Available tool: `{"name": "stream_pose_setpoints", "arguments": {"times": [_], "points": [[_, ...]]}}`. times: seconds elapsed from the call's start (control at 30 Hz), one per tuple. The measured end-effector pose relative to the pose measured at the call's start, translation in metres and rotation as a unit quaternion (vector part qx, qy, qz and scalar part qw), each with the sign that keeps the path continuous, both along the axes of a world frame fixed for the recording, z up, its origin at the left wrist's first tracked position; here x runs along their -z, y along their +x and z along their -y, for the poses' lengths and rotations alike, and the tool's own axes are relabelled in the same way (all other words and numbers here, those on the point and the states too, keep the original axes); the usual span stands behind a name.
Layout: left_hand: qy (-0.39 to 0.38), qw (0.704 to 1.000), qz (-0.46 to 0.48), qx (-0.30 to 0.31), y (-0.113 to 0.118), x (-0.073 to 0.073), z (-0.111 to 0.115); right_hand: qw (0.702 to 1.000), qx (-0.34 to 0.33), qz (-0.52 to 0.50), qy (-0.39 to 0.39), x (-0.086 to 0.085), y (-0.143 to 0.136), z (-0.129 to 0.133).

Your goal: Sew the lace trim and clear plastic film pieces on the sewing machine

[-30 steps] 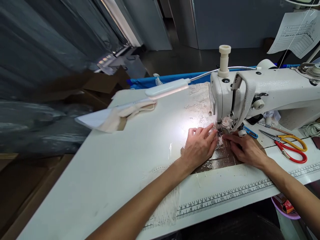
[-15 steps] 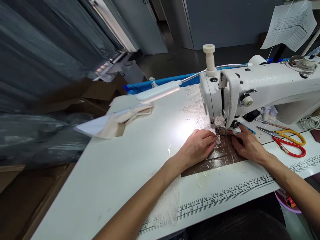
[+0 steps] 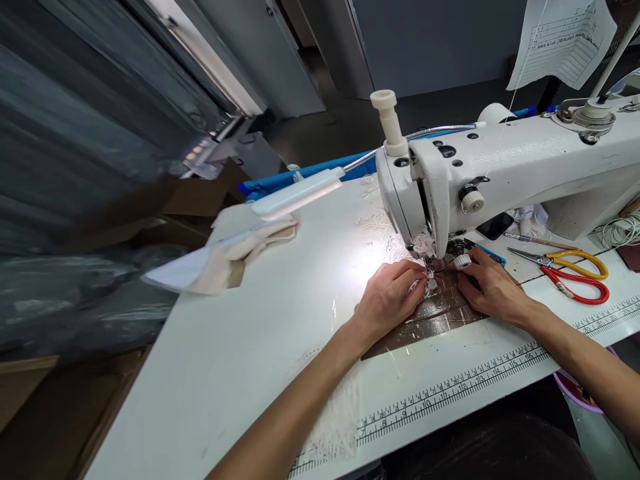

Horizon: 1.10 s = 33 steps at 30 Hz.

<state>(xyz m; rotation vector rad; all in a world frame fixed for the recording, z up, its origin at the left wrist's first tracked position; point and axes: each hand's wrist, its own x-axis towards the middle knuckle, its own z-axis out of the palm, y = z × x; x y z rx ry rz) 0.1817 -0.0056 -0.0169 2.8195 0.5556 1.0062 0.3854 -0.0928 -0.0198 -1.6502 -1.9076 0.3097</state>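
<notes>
Lace piece (image 3: 431, 284) at the stitching end of the sewing machine (image 3: 510, 157).
Left hand (image 3: 389, 293), fingers extended a second ago, now bunched beside the lace, suggesting finer guidance; right hand (image 3: 493, 287) curled opposite, apart. Whether either grips cannot be told.

Smooth tabletop (image 3: 250, 347) left of my left hand (image 3: 387, 300), rough lacy cloth (image 3: 374, 221) beyond it, glossy brown plate (image 3: 440, 313) beside it, metal-bladed, plastic-looking-handled scissors (image 3: 545, 261) past my right hand (image 3: 493, 287)

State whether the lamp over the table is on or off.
On. The lamp glows pale along its lower edge, and a bright patch lights the table near the left hand.
</notes>
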Motion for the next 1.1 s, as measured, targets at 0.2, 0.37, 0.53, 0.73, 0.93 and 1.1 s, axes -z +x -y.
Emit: {"name": "stream_pose_setpoints", "arguments": {"times": [0.2, 0.37, 0.53, 0.73, 0.93, 1.1], "points": [[0.051, 0.998, -0.038, -0.003, 0.002, 0.000, 0.002, 1.000, -0.017, 0.004, 0.000, -0.004, 0.000, 0.000], [0.099, 0.993, -0.062, -0.024, 0.003, 0.001, 0.003, 0.999, -0.022, 0.030, -0.016, -0.008, -0.004, 0.002], [0.100, 0.992, -0.076, 0.008, -0.002, -0.002, 0.002, 0.993, -0.071, 0.095, 0.002, -0.007, -0.008, 0.002], [0.084, 0.993, -0.069, 0.049, -0.009, -0.002, 0.000, 0.992, -0.083, 0.098, 0.021, -0.005, -0.006, 0.001], [0.128, 0.985, -0.099, 0.051, -0.009, 0.001, 0.000, 0.992, -0.082, 0.089, 0.021, -0.003, -0.003, 0.000], [0.119, 0.988, -0.087, 0.055, -0.009, 0.002, 0.001, 0.989, -0.113, 0.092, 0.022, -0.003, -0.001, 0.000]]}}
